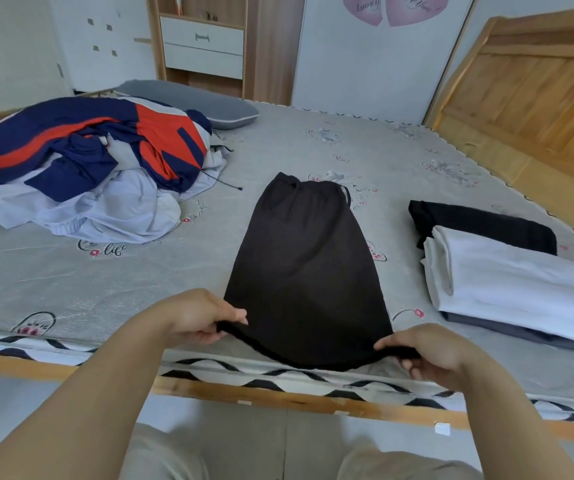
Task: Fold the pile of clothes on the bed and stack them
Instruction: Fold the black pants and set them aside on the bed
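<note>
A black garment [304,271] lies flat on the bed [70,282], its drawstring waist at the far end and its hem at the near edge. My left hand [197,318] pinches the hem's left corner. My right hand [424,353] pinches the right corner. To the far left sits a loose pile of clothes [84,168]: a navy, red and white jacket over pale blue garments. On the right stands a stack of folded clothes [507,271], white on top, black behind, grey underneath.
A grey pillow [195,102] lies at the back behind the pile. A wooden headboard [535,91] rises at the right. The bed's wooden rail [278,398] runs along the near edge. Drawers and a wardrobe stand against the far wall.
</note>
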